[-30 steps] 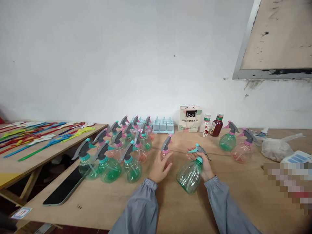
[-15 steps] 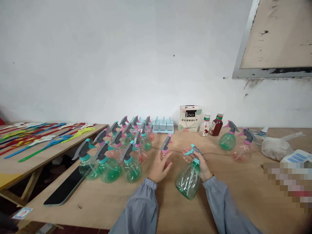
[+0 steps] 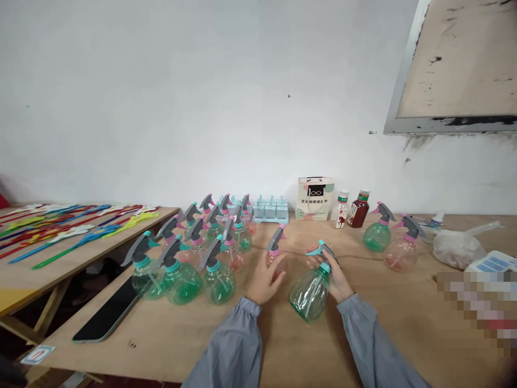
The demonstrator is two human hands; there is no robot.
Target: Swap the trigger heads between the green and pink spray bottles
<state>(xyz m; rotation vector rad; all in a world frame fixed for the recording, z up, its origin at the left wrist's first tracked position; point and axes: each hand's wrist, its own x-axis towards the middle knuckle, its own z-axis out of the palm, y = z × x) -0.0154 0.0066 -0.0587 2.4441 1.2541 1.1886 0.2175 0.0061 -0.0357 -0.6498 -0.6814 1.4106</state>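
My right hand (image 3: 337,280) grips a green spray bottle (image 3: 309,295) by its neck and spray head, and the bottle tilts with its base toward the lower left. The head is grey with a light-blue trigger. A pink spray bottle (image 3: 278,264) stands upright to the left, with my left hand (image 3: 264,278) curled round its near side and hiding much of its body. Left of that hand is a cluster of several green and pink spray bottles, the nearest being a green spray bottle (image 3: 218,283).
A phone (image 3: 107,312) lies at the table's left edge. Behind stand a paper bag (image 3: 313,207), two drink bottles (image 3: 358,210) and light-blue moulds (image 3: 270,210). To the right are a green sprayer (image 3: 377,236), a pink sprayer (image 3: 400,252), a plastic bag (image 3: 456,248) and a white device (image 3: 493,265).
The green spray bottle in my right hand has tilted a little more, its base swinging slightly up and left. My left hand stays at the pink bottle.
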